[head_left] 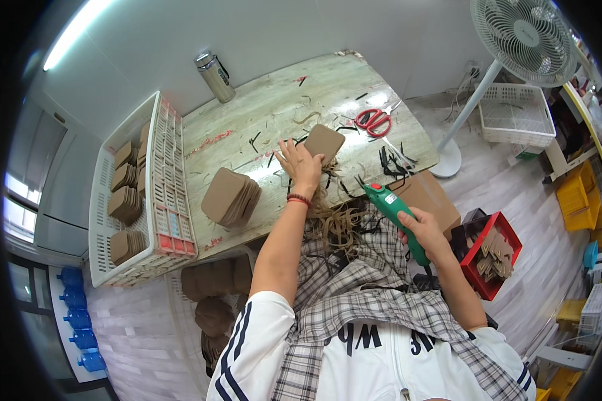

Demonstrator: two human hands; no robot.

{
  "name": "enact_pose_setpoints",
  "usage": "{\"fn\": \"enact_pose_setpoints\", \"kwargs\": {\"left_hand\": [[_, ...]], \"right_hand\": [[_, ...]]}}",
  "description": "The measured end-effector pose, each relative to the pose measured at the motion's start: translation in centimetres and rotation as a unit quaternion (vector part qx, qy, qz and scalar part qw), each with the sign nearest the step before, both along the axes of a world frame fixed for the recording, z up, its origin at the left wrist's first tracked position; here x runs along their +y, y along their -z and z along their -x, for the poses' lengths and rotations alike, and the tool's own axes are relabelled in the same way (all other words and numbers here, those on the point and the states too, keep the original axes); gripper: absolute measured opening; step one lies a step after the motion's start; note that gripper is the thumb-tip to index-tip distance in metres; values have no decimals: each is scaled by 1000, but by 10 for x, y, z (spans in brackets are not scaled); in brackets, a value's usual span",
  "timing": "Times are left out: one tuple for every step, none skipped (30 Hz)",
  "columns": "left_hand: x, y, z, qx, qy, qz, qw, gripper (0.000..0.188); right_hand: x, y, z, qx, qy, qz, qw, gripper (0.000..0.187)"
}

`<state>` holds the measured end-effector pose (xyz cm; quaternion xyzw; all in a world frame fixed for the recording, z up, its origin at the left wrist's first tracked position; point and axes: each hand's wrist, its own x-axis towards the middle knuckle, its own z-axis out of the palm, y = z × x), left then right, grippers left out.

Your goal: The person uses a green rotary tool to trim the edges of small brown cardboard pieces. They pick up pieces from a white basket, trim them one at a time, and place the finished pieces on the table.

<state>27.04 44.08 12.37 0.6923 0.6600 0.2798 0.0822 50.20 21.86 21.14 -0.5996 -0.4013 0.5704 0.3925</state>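
Observation:
A green pair of electric scissors with a red button is gripped in my right hand, its blades pointing at the table's front edge. My left hand rests on the table with fingers spread, its thumb touching a flat brown square with rounded corners. To the left of that hand, a stack of similar brown pieces leans at the table's front edge. Curly tan trimmings lie on the checked apron in my lap. Whether the blades touch anything is hard to see; they look apart from the brown square.
Red-handled scissors and black scraps lie on the table. A steel flask stands behind. White crate holds brown stacks at left. At right are a cardboard box, a red bin of brown pieces and a fan.

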Motion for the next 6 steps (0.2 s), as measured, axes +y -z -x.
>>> {"fn": "enact_pose_setpoints", "kwargs": {"left_hand": [[0,9,-2,-31,9,-104,994,48],[-5,8,-3,-66,16,-126,990,45],[-8,6,-4,-101,22,-147,984,43],[-10,4,-4,-167,30,-97,981,42],[-9,1,-1,-230,35,-49,971,42],[-2,11,4,-294,51,26,954,44]], "right_hand": [[1,1,0,-3,4,-6,1000,37],[3,2,1,-7,6,-9,1000,36],[5,3,2,-11,8,-12,1000,36],[5,4,3,-12,15,-2,1000,36],[6,4,5,-13,12,-9,1000,37],[6,5,6,-13,10,-16,1000,37]]}}
